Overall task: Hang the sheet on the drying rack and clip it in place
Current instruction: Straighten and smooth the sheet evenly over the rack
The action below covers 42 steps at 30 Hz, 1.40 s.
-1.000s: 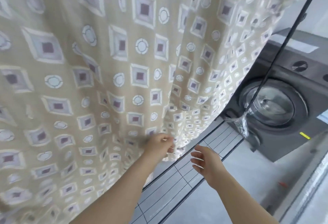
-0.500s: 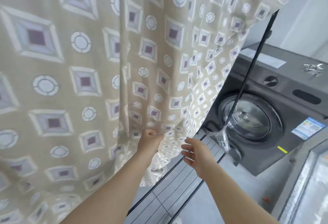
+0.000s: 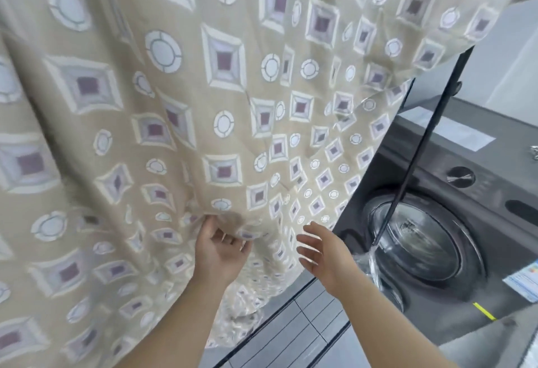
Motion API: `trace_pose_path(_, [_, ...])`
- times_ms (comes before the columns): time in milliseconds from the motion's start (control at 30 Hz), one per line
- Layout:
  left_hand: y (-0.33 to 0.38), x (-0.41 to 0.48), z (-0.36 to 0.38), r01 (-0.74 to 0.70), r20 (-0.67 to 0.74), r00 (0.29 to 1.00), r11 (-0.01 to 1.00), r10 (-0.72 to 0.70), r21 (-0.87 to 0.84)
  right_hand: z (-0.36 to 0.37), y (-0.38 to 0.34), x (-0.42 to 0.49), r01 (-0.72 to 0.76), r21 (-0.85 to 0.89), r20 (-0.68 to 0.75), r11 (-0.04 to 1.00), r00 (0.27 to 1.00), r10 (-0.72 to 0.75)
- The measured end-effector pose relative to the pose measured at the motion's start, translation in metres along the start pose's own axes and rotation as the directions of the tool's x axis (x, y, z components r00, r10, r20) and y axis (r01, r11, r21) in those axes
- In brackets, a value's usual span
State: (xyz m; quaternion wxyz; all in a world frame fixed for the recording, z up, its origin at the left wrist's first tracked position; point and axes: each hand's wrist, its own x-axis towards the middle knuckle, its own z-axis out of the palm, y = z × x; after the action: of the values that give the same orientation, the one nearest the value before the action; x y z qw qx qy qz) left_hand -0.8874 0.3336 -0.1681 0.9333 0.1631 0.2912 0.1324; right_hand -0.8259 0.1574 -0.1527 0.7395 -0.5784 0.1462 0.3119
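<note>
1. The patterned sheet (image 3: 180, 123) is hanging from somewhere above the frame. It is filling the view from 7 o'clock round to 1 o'clock and falling in loose folds toward 6 o'clock.
2. The drying rack (image 3: 425, 140) is showing as a black pole slanting from 2 o'clock down to 4 o'clock. Its lower rails (image 3: 291, 327) are running past the sheet's hem at 6 o'clock. The bar carrying the sheet is lying out of view.
3. The left hand (image 3: 221, 260), just left of 6 o'clock, is gripping the sheet. Its fingers (image 3: 233, 242) are curling round a bunched fold low on the cloth.
4. The right hand (image 3: 329, 254), just right of 6 o'clock, is holding nothing. Its fingers (image 3: 310, 246) are spreading wide just beside the sheet's hanging edge, and whether they are touching it I cannot tell.
5. Judging by this, the hanging is looking largely done, with the person smoothing or squaring the lower part.
6. No clip is showing on the sheet or in either hand, so the clipping is not yet done as far as can be seen.
7. A dark front-loading washing machine (image 3: 480, 181) is standing behind the rack at 3 to 4 o'clock.
8. A white sticker (image 3: 454, 131) is lying on its top, and a coloured label (image 3: 524, 281) and a yellow strip (image 3: 483, 311) are sitting on its front at 4 o'clock. All are too blurred to read, and no brand name is showing.
</note>
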Motion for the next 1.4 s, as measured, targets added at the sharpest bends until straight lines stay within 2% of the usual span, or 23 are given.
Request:
trace_pose_path(100, [-0.011, 0.006, 0.013, -0.038, 0.1, 0.994, 0.997, 0.045, -0.064, 0.001, -0.032, 0.018, 0.016, 0.029, 0.078, 0.999, 0.997, -0.018])
trace_pose_path(200, [-0.021, 0.001, 0.026, -0.104, 0.287, 0.946, 0.98, 0.149, -0.168, 0.001, -0.062, 0.034, 0.008, 0.074, 0.19, 0.997, 0.981, -0.022])
trace_pose_path(233, [-0.025, 0.0, 0.03, -0.117, 0.298, 0.938, 0.972, 0.175, -0.202, 0.001, -0.071, 0.037, 0.0, 0.079, 0.23, 0.997, 0.973, -0.018])
trace_pose_path(333, [-0.037, -0.014, 0.056, -0.245, 0.068, 0.96, 0.933, 0.271, -0.264, 0.001, -0.1, 0.045, -0.006, 0.048, 0.343, 0.999, 0.939, -0.011])
trace_pose_path(433, [-0.057, -0.024, 0.079, -0.369, -0.109, 0.929, 0.898, 0.353, -0.241, -0.001, -0.115, 0.049, -0.017, 0.02, 0.434, 1.0, 0.901, 0.007])
trace_pose_path(500, [-0.08, -0.027, 0.092, -0.393, -0.172, 0.917, 0.892, 0.361, -0.224, -0.003, -0.119, 0.051, -0.027, -0.002, 0.486, 1.0, 0.873, 0.025])
trace_pose_path(567, [-0.101, -0.031, 0.104, -0.382, -0.17, 0.921, 0.896, 0.35, -0.226, -0.008, -0.121, 0.053, -0.031, -0.027, 0.517, 0.999, 0.855, 0.041])
trace_pose_path(767, [-0.102, -0.039, 0.139, -0.506, -0.206, 0.855, 0.852, 0.476, -0.132, -0.019, -0.144, 0.058, 0.003, -0.044, 0.539, 0.999, 0.842, 0.021])
trace_pose_path(900, [-0.081, -0.044, 0.142, -0.563, -0.17, 0.825, 0.807, 0.539, -0.176, -0.012, -0.184, 0.067, 0.111, 0.022, 0.531, 0.994, 0.841, -0.105])
trace_pose_path(1067, [-0.067, -0.04, 0.156, -0.6, -0.161, 0.8, 0.769, 0.578, -0.223, -0.007, -0.238, 0.063, 0.197, 0.296, 0.451, 0.934, 0.834, -0.319])
trace_pose_path(1133, [-0.072, -0.037, 0.171, -0.564, -0.122, 0.825, 0.793, 0.551, -0.229, -0.008, -0.254, 0.066, 0.23, 0.436, 0.366, 0.87, 0.838, -0.405])
trace_pose_path(1167, [-0.076, -0.036, 0.181, -0.536, -0.112, 0.844, 0.813, 0.525, -0.226, -0.01, -0.259, 0.066, 0.27, 0.437, 0.318, 0.858, 0.846, -0.428])
trace_pose_path(1267, [-0.086, -0.021, 0.196, -0.475, -0.119, 0.876, 0.878, 0.467, -0.058, -0.02, -0.255, 0.063, 0.444, 0.233, 0.271, 0.865, 0.825, -0.497])
trace_pose_path(1333, [-0.092, -0.011, 0.205, -0.439, -0.123, 0.888, 0.897, 0.443, 0.055, -0.03, -0.24, 0.063, 0.506, 0.092, 0.316, 0.858, 0.802, -0.507])
trace_pose_path(1400, [-0.095, -0.004, 0.212, -0.431, -0.135, 0.885, 0.893, 0.446, 0.126, -0.042, -0.223, 0.065, 0.521, -0.082, 0.358, 0.85, 0.811, -0.463])
